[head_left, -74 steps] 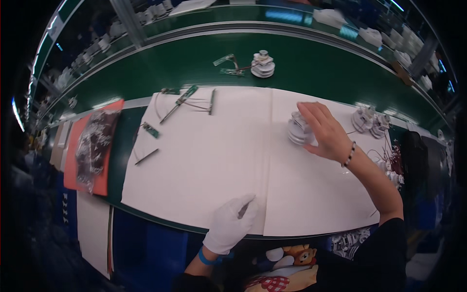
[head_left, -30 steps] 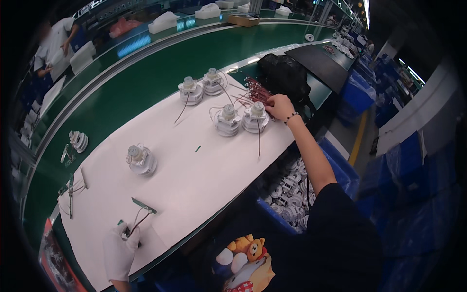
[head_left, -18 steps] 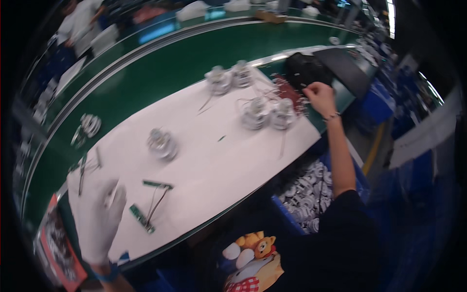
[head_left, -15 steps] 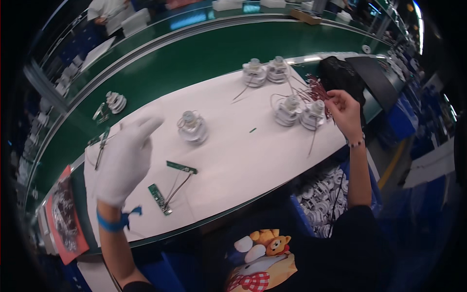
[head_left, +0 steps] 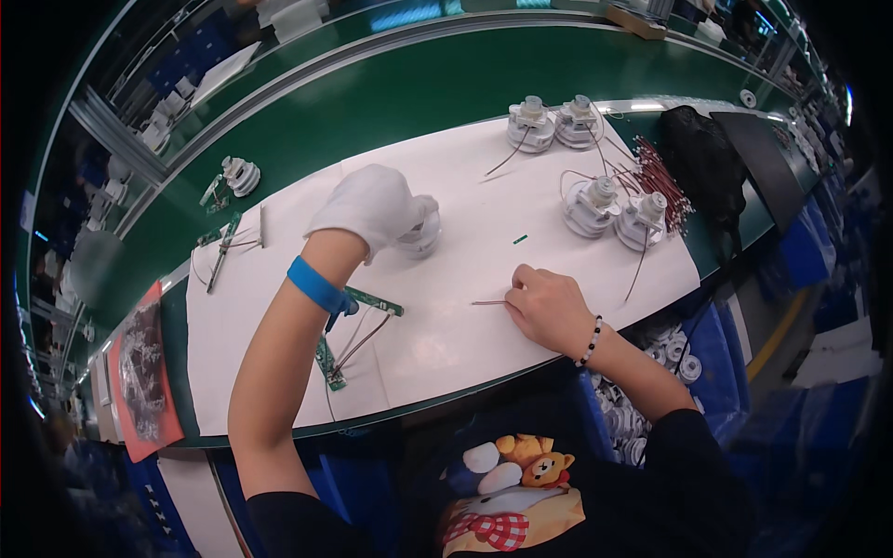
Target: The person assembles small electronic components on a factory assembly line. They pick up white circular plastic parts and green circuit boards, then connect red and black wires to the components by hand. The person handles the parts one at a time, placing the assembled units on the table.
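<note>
My left hand [head_left: 370, 200], in a white glove, reaches over the white sheet and grips a white round housing with a clear top [head_left: 423, 232]. The glove covers much of that housing, and my fingertips are hidden. Bare, my right hand [head_left: 549, 309] pinches a thin reddish wire [head_left: 487, 302] just above the sheet, its free end pointing left. Below my left wrist lie a green circuit board strip [head_left: 379, 302] and a second strip [head_left: 329, 365], joined by thin wires.
Several similar housings with trailing wires, one here [head_left: 590, 206], stand at the right beside a bundle of red wires [head_left: 659, 186] and a black bag [head_left: 702, 163]. A blue bin [head_left: 726, 372] of white parts sits below the table edge. An orange-red sheet [head_left: 167, 423] lies far left.
My right hand has come from the wire bundle toward the middle, bringing one wire. My left hand has moved right onto the white housing. The view has shifted slightly.
</note>
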The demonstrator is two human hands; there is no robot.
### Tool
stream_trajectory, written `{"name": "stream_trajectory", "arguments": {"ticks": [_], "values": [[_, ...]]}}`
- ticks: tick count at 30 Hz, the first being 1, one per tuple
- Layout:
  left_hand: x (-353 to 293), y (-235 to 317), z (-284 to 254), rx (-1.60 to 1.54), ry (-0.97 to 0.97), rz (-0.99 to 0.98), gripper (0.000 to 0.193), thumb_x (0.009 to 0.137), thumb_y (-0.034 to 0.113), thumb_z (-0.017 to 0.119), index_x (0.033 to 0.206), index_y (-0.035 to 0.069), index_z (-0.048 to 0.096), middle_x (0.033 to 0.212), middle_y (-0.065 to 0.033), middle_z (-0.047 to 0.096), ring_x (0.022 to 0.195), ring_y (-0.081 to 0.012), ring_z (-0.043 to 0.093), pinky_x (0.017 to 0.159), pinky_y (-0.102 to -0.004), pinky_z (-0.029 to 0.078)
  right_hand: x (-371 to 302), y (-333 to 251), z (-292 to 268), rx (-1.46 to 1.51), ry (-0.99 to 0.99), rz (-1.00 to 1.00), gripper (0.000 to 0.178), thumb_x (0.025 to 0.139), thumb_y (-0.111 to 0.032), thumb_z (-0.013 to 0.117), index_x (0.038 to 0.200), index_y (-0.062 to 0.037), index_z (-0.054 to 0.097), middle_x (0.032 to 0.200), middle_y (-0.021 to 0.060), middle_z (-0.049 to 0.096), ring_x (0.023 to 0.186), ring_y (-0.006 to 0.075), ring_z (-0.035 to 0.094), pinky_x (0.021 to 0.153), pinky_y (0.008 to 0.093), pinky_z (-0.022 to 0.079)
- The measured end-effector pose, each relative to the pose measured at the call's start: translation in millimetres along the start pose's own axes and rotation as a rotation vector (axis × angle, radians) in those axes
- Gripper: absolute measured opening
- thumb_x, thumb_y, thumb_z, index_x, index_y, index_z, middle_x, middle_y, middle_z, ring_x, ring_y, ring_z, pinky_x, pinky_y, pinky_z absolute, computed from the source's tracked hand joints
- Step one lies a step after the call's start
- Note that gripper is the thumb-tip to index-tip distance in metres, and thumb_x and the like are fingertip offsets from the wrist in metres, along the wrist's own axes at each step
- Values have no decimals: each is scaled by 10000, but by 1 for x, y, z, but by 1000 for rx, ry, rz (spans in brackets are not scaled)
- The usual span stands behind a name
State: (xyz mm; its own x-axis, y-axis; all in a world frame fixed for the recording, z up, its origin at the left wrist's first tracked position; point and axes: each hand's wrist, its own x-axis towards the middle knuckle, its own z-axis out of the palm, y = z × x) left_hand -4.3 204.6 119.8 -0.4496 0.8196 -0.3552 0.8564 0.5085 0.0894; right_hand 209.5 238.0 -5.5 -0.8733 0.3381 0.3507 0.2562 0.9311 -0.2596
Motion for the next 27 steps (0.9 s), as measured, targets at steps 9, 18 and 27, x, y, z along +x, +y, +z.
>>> {"name": "stream_trajectory", "arguments": {"ticks": [9, 18, 27], "values": [[14, -31, 11, 56, 515, 557, 290, 793, 206, 504, 977, 22, 630, 881, -179, 625, 843, -292, 606, 766, -348, 473, 28, -9, 18, -143, -134, -264, 111, 638, -76, 560, 716, 1, 577, 778, 74, 517, 795, 227, 486, 658, 313, 424], [6, -37, 35, -49, 282, 217, 260, 780, 261, 542, 826, 30, 653, 743, -177, 626, 713, -332, 607, 667, -381, 468, 27, -18, 26, 613, 201, 188, 56, 745, -19, 537, 799, -6, 544, 702, 127, 570, 659, 234, 588, 607, 350, 473], [37, -78, 88, -320, 535, 414, 493, 735, 212, 630, 1106, -67, 463, 862, -169, 598, 764, -218, 597, 670, -319, 476, 37, -19, 63, 913, 385, 117, 105, 786, -111, 575, 823, -39, 508, 697, 109, 573, 658, 283, 557, 607, 352, 429]]}}
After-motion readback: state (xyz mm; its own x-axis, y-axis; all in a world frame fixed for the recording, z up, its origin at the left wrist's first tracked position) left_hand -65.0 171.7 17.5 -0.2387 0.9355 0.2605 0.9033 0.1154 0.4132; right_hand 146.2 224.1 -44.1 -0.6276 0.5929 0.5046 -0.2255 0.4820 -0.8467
